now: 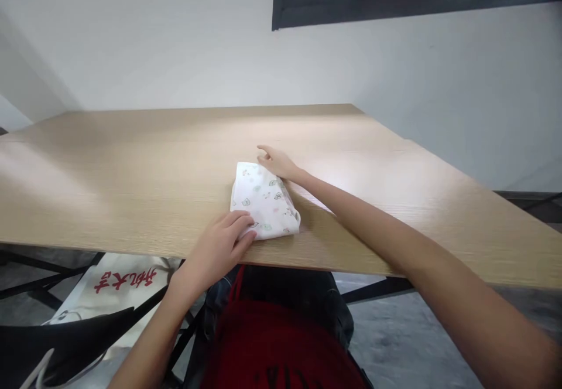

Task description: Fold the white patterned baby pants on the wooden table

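Note:
A white cloth [266, 201] printed with small animal figures lies folded into a compact bundle near the front edge of the wooden table. Whether it is a garment or a plain cloth cannot be made out. My left hand [226, 234] rests on its near left corner, fingers laid over the fabric and thumb apart. At the far right edge of the cloth is my right hand [278, 163], its wrist side touching or close to the fabric. Its index finger stretches out past the far edge, with the thumb apart below it.
The light wooden table [144, 172] runs back to a pale wall [175, 37]. A dark-framed window [281, 17] is at the upper right. Below the table's front edge on the left are a canvas bag [144, 263] with red characters, black metal legs and a white cable [41, 371].

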`<move>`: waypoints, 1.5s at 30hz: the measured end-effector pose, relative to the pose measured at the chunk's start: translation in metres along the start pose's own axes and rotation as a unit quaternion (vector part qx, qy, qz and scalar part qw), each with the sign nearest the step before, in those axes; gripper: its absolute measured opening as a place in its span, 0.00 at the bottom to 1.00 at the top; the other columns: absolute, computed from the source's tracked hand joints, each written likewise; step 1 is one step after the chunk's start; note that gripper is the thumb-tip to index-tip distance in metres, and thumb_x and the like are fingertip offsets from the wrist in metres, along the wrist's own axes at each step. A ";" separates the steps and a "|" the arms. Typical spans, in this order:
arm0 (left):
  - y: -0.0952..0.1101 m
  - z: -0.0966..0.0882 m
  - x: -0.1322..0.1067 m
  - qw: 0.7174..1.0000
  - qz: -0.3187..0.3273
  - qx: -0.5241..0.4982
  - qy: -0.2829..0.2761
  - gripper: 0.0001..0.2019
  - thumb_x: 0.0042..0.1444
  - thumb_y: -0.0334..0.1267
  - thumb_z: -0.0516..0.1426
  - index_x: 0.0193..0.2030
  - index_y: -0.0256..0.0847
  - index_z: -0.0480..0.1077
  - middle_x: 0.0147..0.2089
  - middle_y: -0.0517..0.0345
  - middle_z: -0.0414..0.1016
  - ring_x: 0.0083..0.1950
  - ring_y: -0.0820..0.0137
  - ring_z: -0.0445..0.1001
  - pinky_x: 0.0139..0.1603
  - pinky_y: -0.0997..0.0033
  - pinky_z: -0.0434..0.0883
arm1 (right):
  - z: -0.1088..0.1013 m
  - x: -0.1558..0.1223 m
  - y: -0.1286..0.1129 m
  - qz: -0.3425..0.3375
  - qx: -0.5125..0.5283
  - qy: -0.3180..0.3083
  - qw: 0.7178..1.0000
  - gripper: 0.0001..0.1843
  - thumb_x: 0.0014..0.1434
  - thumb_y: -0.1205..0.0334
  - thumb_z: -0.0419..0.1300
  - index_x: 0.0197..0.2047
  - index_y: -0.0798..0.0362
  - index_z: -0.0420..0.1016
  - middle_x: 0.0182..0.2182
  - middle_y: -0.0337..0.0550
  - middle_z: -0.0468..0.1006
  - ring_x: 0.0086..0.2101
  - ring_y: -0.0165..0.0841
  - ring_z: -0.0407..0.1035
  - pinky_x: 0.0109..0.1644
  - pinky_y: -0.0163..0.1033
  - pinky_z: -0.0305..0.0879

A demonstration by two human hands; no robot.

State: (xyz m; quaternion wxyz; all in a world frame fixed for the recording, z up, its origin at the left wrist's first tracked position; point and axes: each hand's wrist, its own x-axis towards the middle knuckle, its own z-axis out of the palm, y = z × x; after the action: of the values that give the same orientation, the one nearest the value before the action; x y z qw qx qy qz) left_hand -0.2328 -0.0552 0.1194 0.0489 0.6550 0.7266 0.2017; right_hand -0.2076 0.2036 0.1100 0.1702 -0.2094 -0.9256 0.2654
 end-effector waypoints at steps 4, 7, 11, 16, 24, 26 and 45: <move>-0.003 -0.007 0.000 0.999 -0.023 -0.023 -0.021 0.15 0.61 0.48 0.49 0.48 0.45 0.68 0.55 0.57 0.67 0.56 0.64 0.64 0.57 0.61 0.63 | -0.015 -0.008 0.007 -0.058 -0.021 0.073 0.995 0.21 0.61 0.68 0.47 0.57 0.61 0.63 0.42 0.51 0.73 0.42 0.39 0.66 0.50 0.46 0.61; -0.012 -0.008 0.012 1.000 -0.023 -0.004 -0.007 0.18 0.60 0.51 0.49 0.52 0.45 0.66 0.61 0.56 0.60 0.60 0.62 0.59 0.60 0.58 0.58 | -0.020 -0.043 -0.001 -0.217 -0.064 0.091 0.970 0.16 0.60 0.68 0.47 0.47 0.57 0.72 0.45 0.49 0.72 0.47 0.40 0.63 0.54 0.48 0.57; -0.016 -0.003 0.009 0.998 -0.013 0.011 -0.064 0.33 0.53 0.58 0.53 0.62 0.44 0.57 0.66 0.52 0.53 0.65 0.58 0.52 0.63 0.55 0.54 | -0.019 -0.109 -0.013 -0.280 -0.057 -0.075 0.955 0.18 0.61 0.57 0.50 0.51 0.55 0.69 0.52 0.52 0.67 0.54 0.42 0.58 0.58 0.50 0.55; 0.001 -0.006 -0.019 0.993 0.011 -0.013 -0.115 0.36 0.49 0.44 0.61 0.64 0.50 0.51 0.67 0.56 0.48 0.66 0.59 0.49 0.62 0.56 0.56 | -0.020 -0.179 -0.023 -0.236 -0.066 -0.135 0.960 0.46 0.46 0.54 0.65 0.64 0.56 0.51 0.62 0.56 0.49 0.62 0.48 0.37 0.61 0.54 0.50; 0.005 -0.025 0.017 0.983 -0.028 -0.177 -0.048 0.10 0.59 0.35 0.46 0.40 0.43 0.69 0.40 0.62 0.73 0.43 0.68 0.70 0.45 0.71 0.67 | -0.030 -0.182 -0.033 -0.114 0.030 -0.033 0.993 0.13 0.57 0.62 0.54 0.46 0.51 0.67 0.36 0.44 0.75 0.35 0.37 0.71 0.36 0.40 0.69; 0.000 -0.022 0.032 0.980 -0.052 -0.190 0.009 0.11 0.62 0.41 0.45 0.41 0.43 0.66 0.37 0.62 0.72 0.39 0.69 0.70 0.41 0.71 0.67 | -0.034 -0.166 -0.033 -0.036 0.043 0.002 0.998 0.09 0.59 0.57 0.51 0.39 0.52 0.68 0.25 0.39 0.73 0.25 0.35 0.69 0.28 0.38 0.65; -0.023 0.001 0.059 0.988 -0.123 0.088 -0.037 0.25 0.65 0.46 0.39 0.61 0.30 0.53 0.62 0.38 0.57 0.62 0.53 0.57 0.56 0.53 0.60 | -0.037 -0.140 0.008 -0.096 -0.119 -0.034 0.988 0.25 0.66 0.52 0.40 0.62 0.54 0.53 0.56 0.54 0.61 0.53 0.43 0.60 0.53 0.51 0.63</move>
State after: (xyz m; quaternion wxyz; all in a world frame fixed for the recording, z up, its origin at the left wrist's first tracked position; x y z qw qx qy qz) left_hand -0.2617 0.0011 0.1217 0.0421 0.5690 0.8145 0.1047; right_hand -0.0700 0.1584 0.1065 0.1370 -0.1291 -0.9717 0.1429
